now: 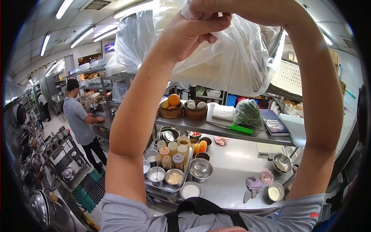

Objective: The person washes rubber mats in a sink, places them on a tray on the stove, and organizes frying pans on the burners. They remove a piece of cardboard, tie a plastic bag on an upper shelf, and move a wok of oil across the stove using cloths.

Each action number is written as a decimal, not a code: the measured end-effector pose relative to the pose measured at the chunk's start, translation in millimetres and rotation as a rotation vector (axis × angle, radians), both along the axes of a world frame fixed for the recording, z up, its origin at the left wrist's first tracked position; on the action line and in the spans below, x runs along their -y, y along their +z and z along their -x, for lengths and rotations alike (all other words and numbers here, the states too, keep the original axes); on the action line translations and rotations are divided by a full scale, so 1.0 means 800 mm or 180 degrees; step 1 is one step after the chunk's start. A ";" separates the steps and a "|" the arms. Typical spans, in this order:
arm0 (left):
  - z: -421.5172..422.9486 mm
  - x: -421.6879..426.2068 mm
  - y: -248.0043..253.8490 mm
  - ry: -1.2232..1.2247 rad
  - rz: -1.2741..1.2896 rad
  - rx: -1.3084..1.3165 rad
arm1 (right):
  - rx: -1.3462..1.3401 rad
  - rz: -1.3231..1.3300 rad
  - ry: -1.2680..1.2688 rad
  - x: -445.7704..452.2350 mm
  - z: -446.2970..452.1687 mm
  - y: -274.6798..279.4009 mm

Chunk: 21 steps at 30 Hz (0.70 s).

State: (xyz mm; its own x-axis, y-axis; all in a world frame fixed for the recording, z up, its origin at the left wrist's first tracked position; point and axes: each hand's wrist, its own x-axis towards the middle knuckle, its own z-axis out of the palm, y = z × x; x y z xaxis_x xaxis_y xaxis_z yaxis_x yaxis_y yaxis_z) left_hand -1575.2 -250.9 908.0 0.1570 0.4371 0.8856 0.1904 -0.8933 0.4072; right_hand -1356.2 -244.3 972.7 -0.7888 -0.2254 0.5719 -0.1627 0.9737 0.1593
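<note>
Both my arms are raised in front of me at a large clear plastic bag (232, 62) on the upper shelf. My left hand (189, 36) is closed with its fingers curled at the bag's gathered plastic. Against it, my right hand (220, 8) grips the same plastic at the top edge of the view. Pale contents show dimly through the bag, too blurred to name. The two hands touch each other, and part of the right hand's fingers is hidden.
Below is a steel shelf (185, 126) with a bamboo basket (171, 113) of fruit, a bamboo basket of eggs (196, 113), bagged greens (247, 113) and a green-handled knife (241, 129). Squeeze bottles (178, 161) and metal bowls (201, 168) stand lower. A co-worker (79, 116) stands left.
</note>
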 end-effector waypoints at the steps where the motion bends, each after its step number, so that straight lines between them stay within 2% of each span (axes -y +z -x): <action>1: 0.007 -0.006 -0.002 0.0230 -0.0025 -0.0116 | -0.0398 -0.0566 0.0005 0.002 -0.001 -0.003; 2: 0.009 -0.009 0.000 0.0456 -0.0056 -0.0234 | -0.0794 -0.1139 0.0005 0.003 -0.002 -0.005; 3: 0.014 -0.008 0.004 0.0435 -0.0056 -0.0237 | -0.0927 -0.1292 0.0181 -0.003 0.003 0.008; 4: 0.021 -0.004 0.009 0.0159 0.0288 0.0084 | -0.0922 -0.1281 0.0162 -0.006 0.005 0.004; 5: 0.025 -0.002 0.012 -0.0116 0.0633 0.0395 | -0.1353 -0.0974 0.0139 -0.007 0.011 -0.004; 6: 0.028 -0.001 0.012 -0.0133 0.0637 0.0391 | -0.1779 -0.0675 0.0116 -0.006 0.014 -0.009; 7: 0.030 0.001 0.012 -0.0027 0.0406 0.0339 | -0.1182 -0.0133 -0.0483 -0.006 -0.001 0.018; 8: 0.031 0.004 0.012 0.0083 0.0171 0.0290 | -0.1179 -0.0140 -0.0490 -0.015 -0.005 0.021; 11: 0.018 0.016 0.005 -0.0043 0.0120 0.0446 | -0.0778 0.0563 -0.0927 -0.042 0.009 0.016; 12: 0.016 0.017 0.004 -0.0043 0.0114 0.0437 | -0.0301 0.0638 -0.0675 -0.051 0.027 0.018; 14: 0.010 0.018 0.003 -0.0127 0.0019 0.0508 | -0.0152 0.0847 -0.0117 -0.049 0.015 -0.005; 15: 0.003 0.019 0.000 -0.0128 0.0019 0.0499 | 0.0078 0.1540 0.0003 -0.096 0.048 0.020; 16: -0.005 0.019 -0.004 0.0667 -0.0044 0.0591 | 0.0076 0.1531 0.0008 -0.107 0.062 0.023; 17: -0.012 0.018 -0.006 0.1476 -0.0112 0.0686 | 0.0256 0.1914 0.0732 -0.112 0.073 0.024; 18: -0.011 0.006 -0.009 0.1505 -0.0122 0.0693 | 0.0449 0.2288 0.1470 -0.118 0.086 0.024; 19: -0.006 -0.013 -0.015 0.2190 -0.1074 0.0296 | 0.0328 0.2094 0.1847 -0.123 0.104 0.024; 20: -0.005 -0.024 -0.019 0.2856 -0.2026 -0.0129 | 0.0359 0.2087 0.1878 -0.117 0.108 0.024; 21: -0.026 -0.009 -0.024 0.2812 -0.1246 0.0102 | 0.0153 0.2056 0.1393 -0.107 0.108 0.025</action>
